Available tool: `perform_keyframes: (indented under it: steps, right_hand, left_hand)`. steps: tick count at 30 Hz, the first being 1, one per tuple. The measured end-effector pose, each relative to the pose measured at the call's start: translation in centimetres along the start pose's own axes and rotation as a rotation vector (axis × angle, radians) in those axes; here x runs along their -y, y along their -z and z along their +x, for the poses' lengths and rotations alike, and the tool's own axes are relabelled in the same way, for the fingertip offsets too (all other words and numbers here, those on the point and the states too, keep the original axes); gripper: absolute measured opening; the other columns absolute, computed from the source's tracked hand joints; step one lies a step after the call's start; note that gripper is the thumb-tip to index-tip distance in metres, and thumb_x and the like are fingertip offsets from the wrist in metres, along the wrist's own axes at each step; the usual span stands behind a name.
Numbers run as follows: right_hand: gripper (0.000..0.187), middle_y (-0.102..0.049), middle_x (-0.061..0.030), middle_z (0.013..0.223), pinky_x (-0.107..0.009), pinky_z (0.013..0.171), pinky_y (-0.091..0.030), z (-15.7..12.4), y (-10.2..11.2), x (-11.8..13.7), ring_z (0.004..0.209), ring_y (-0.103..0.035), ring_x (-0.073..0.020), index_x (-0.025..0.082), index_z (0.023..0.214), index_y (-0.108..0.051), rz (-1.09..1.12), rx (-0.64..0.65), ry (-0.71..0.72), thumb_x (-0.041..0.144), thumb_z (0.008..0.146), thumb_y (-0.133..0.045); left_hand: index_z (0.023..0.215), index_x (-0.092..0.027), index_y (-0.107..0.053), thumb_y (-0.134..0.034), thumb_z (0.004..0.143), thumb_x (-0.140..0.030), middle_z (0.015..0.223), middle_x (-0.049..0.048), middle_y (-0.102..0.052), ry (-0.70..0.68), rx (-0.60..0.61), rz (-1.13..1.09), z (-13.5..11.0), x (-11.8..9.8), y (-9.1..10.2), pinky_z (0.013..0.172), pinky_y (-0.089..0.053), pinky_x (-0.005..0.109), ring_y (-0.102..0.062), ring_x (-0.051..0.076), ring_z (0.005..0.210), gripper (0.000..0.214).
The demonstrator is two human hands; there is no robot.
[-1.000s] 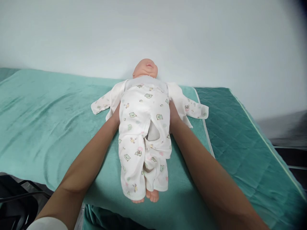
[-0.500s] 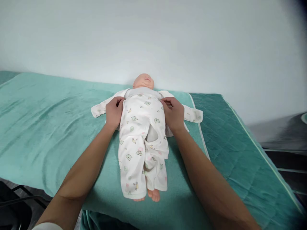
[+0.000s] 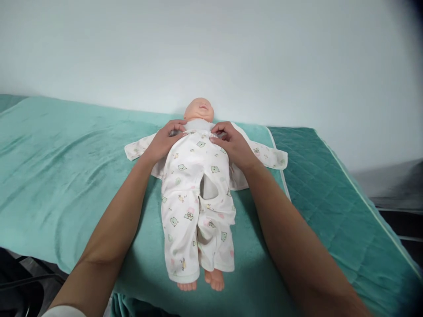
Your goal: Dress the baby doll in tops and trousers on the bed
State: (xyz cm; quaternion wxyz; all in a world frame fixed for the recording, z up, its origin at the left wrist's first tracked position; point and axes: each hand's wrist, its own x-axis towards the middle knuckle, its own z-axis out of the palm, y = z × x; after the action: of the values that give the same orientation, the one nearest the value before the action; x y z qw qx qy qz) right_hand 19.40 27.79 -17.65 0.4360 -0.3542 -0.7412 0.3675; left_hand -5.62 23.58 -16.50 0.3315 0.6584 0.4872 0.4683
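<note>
A baby doll (image 3: 200,110) lies on its back, head toward the wall. Printed white baby pants (image 3: 188,165) cover its body from the upper belly down to its bare feet (image 3: 216,280), with an opening at the crotch. My left hand (image 3: 168,138) grips the top of the pants on the left, thumb in front and fingers over the waistband. On the other side, my right hand (image 3: 233,143) holds the same waistband between thumb and fingers. Beneath the doll a matching white top (image 3: 269,156) lies spread, its sleeves stretched out to both sides.
A light green towel (image 3: 66,176) covers most of the bed surface. To the right shows a darker green quilted pad (image 3: 324,198) with a pale edge. A white wall (image 3: 211,53) stands right behind the doll's head. Dark objects sit on the floor at lower left.
Both hands have moved up and inward from the sides of the pants to the front waistband near the doll's chest. The doll's feet show more below the cuffs.
</note>
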Motion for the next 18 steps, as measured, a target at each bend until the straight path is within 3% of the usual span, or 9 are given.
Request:
perform_keyframes:
  steps: [5, 10, 18]
  right_hand:
    - [0.030, -0.056, -0.0025, 0.107, -0.031, 0.085, -0.041, 1.4, 0.8, 0.2, 0.093, -0.050, -0.0178, 0.023, 0.089, -0.062, -0.066, 0.181, 0.003, 0.050, 0.083, -0.073]
    - [0.042, -0.053, -0.0025, 0.097, -0.031, 0.086, -0.039, 2.6, 1.5, -0.3, 0.094, -0.050, -0.0173, 0.019, 0.072, -0.052, -0.042, 0.296, 0.011, 0.054, 0.092, -0.063]
    - [0.036, -0.046, 0.0025, 0.071, -0.027, 0.068, -0.031, 5.0, 0.4, -1.7, 0.071, -0.040, -0.0125, 0.019, 0.073, -0.049, -0.142, 0.066, -0.064, 0.046, 0.093, -0.059]
  left_hand:
    - [0.084, -0.021, -0.056, -0.067, 0.087, -0.040, 0.141, 0.0049, -0.059, -0.015, 0.089, 0.076, 0.8, -0.6, 0.3, 0.106, -0.041, 0.032, -0.055, 0.023, 0.125, 0.022]
    - [0.085, -0.020, -0.053, -0.064, 0.090, -0.039, 0.116, 0.0048, -0.066, -0.008, 0.087, 0.118, 1.9, -0.6, 0.2, 0.093, -0.043, 0.031, -0.057, 0.020, 0.107, 0.023]
    - [0.080, -0.021, -0.048, -0.059, 0.093, -0.027, 0.073, -0.0031, -0.049, 0.045, -0.078, 0.169, 4.4, 1.3, -0.9, 0.070, -0.035, 0.027, -0.046, 0.013, 0.072, 0.018]
